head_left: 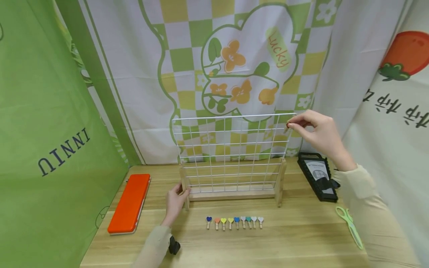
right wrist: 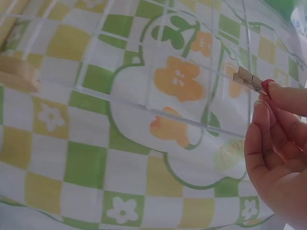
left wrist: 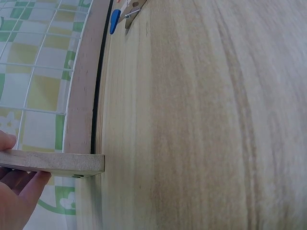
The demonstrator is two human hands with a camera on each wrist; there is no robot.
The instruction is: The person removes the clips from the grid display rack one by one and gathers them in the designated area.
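A white wire grid point(head_left: 234, 116) stands upright in a wooden stand point(head_left: 231, 194). In the head view my left hand point(head_left: 175, 204) is at the stand's left leg; the left wrist view shows the thumb and fingers gripping that wooden leg point(left wrist: 57, 162) from both sides. Up at the grid's top right corner, my right hand point(head_left: 320, 136) pinches a small wooden clothespin point(right wrist: 247, 78) by its red end between thumb and finger. Its wooden tip points toward the wires. In front of the stand lies a row of several heart-topped clothespins point(head_left: 230, 221) in blue, orange, yellow, teal and pale colours.
An orange-red case point(head_left: 130, 204) lies on the table's left. At the right are a black packaged item point(head_left: 317, 176) and green scissors point(head_left: 349, 226). A patterned curtain point(head_left: 187, 59) hangs close behind the grid, with cloth on both sides.
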